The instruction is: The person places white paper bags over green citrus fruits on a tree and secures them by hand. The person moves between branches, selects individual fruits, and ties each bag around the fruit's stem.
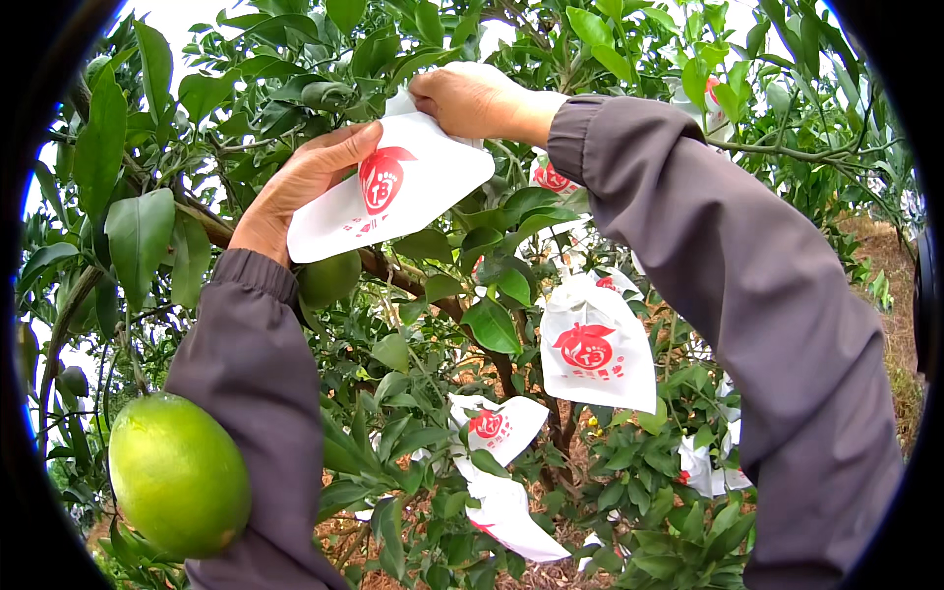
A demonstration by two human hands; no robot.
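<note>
Up among the leaves of a citrus tree, a white paper fruit bag (435, 173) with a red printed fruit emblem is held between both hands. My left hand (313, 173) grips its left side, thumb on top of the paper and fingers behind it. At the bag's gathered upper end, my right hand (479, 99) pinches the paper with curled fingers. Whether a fruit sits inside the bag cannot be told. Just below the bag's lower left corner hangs a green citrus fruit (330, 280), partly covered by the bag and my sleeve.
A large green citrus fruit (179, 476) hangs close beside my left forearm. Bagged fruit (597, 346) hangs at centre right, with further white bags (509, 509) lower down. A brown branch (398, 276) runs diagonally behind the hands. Dry ground (881, 273) shows at right.
</note>
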